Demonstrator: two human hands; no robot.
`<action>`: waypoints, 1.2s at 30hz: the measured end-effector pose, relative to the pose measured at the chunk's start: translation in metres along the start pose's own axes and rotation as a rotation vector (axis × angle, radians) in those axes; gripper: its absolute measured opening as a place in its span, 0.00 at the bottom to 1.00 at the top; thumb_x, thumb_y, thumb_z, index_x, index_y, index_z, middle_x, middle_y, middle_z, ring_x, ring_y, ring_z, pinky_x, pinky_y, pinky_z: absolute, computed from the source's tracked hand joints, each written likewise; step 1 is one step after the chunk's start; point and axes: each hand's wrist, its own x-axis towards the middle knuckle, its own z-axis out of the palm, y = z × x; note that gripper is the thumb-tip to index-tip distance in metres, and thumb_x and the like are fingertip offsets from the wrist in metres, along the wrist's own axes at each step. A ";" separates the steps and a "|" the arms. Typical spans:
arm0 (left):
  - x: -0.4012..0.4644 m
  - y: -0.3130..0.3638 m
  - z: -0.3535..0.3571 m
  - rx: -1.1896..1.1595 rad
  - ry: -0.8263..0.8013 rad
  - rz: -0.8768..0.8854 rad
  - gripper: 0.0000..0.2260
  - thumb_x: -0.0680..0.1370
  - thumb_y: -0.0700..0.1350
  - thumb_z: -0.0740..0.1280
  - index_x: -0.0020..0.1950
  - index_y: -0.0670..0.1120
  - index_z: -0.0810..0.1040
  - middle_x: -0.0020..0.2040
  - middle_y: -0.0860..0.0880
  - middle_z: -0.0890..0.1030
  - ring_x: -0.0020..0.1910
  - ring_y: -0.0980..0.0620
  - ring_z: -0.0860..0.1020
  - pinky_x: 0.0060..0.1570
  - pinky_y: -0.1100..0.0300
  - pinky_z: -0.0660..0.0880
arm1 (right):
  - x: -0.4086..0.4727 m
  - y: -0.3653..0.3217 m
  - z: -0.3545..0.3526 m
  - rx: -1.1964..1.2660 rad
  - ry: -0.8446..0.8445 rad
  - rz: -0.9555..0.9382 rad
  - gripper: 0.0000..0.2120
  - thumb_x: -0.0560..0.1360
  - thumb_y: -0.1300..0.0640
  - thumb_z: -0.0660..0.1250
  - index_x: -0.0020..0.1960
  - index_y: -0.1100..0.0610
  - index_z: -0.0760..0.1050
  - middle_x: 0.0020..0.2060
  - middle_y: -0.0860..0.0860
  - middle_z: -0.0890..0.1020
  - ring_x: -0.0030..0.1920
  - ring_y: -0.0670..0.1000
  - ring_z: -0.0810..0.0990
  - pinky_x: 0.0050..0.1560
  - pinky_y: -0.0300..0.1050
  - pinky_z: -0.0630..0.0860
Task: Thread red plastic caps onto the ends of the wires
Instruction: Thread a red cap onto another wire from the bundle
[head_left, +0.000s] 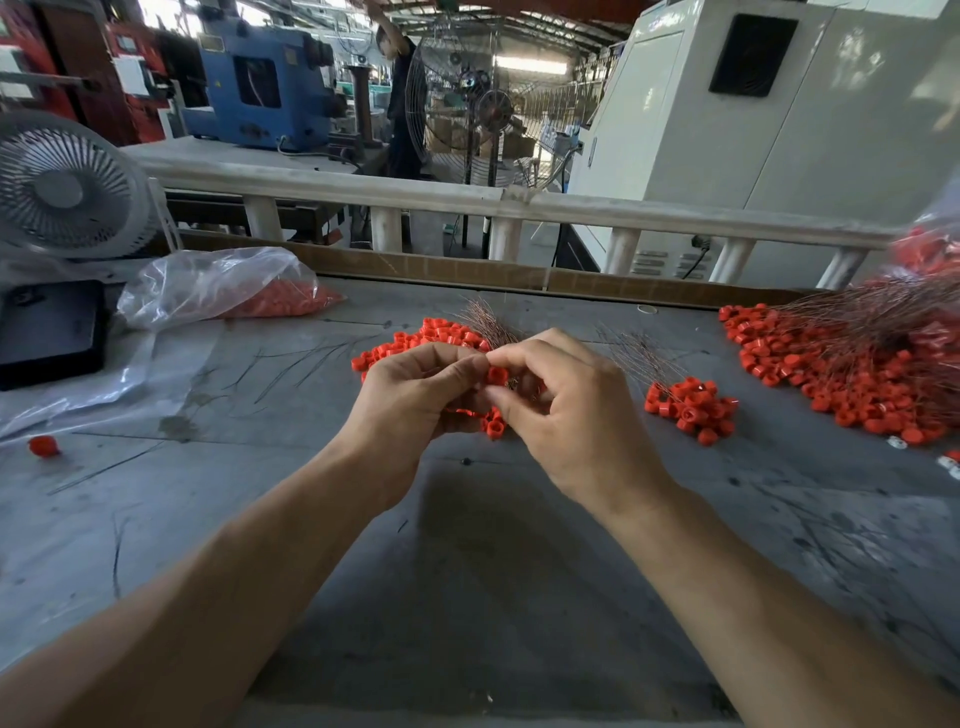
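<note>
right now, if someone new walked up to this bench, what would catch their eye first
The two bare hands at the centre: the left hand and right hand meet over a small red plastic cap pinched between their fingertips. Next, the big heap of red caps tangled with thin copper wires at the far right of the grey table, and the clear plastic bag of caps at left.

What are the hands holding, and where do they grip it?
The right hand pinches a small red plastic cap by its sides with the fingertips. The left hand meets it there; its own hold is hidden.
</note>
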 end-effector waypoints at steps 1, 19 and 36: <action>0.000 0.000 0.000 -0.002 -0.002 -0.004 0.11 0.72 0.45 0.73 0.49 0.39 0.82 0.40 0.43 0.83 0.37 0.50 0.82 0.37 0.60 0.79 | 0.000 0.000 0.000 -0.005 0.009 0.007 0.09 0.77 0.58 0.75 0.56 0.55 0.84 0.47 0.44 0.79 0.44 0.40 0.76 0.46 0.31 0.74; 0.003 0.000 -0.003 0.174 0.118 -0.006 0.06 0.81 0.42 0.70 0.51 0.39 0.83 0.41 0.44 0.85 0.35 0.51 0.81 0.35 0.61 0.78 | 0.006 0.029 -0.014 -0.110 0.152 0.191 0.06 0.75 0.58 0.76 0.52 0.53 0.84 0.44 0.45 0.83 0.42 0.47 0.81 0.48 0.48 0.80; 0.001 -0.003 -0.003 0.343 0.125 0.006 0.05 0.82 0.41 0.68 0.49 0.41 0.83 0.39 0.46 0.85 0.35 0.51 0.80 0.37 0.58 0.79 | 0.004 0.104 -0.072 -0.683 0.067 0.736 0.07 0.74 0.57 0.72 0.51 0.50 0.85 0.47 0.54 0.86 0.57 0.62 0.80 0.62 0.54 0.75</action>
